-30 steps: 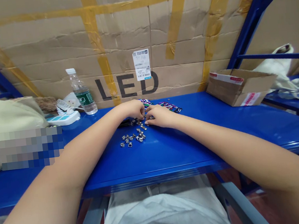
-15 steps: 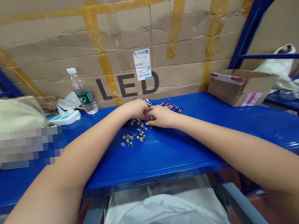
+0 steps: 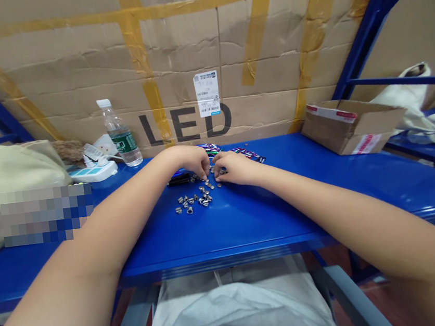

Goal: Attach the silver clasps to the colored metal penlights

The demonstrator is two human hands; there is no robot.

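My left hand (image 3: 194, 160) reaches down with its fingertips together at a scatter of small round metal discs (image 3: 206, 183). Whatever is between those fingertips is too small to make out. My right hand (image 3: 236, 167) is just to the right, its fingers curled toward the thumb. Something small and shiny shows by its fingers, but I cannot tell what it is. Nearer to me lie several square-looking silver metal pieces (image 3: 190, 209). Behind both hands are shiny multicoloured strips (image 3: 251, 155), partly covered by them. A dark, pen-like object (image 3: 179, 180) lies under my left wrist.
On the blue table (image 3: 225, 230), a water bottle (image 3: 124, 142) and a white power strip (image 3: 95, 171) stand at the back left. A pale bag (image 3: 14, 170) is at far left, an open cardboard box (image 3: 349, 127) at right. A large taped carton (image 3: 174, 58) walls the back.
My hands, touching before, are now apart. The left has shifted left and its fingertips have dropped toward the metal discs. The right has barely moved.
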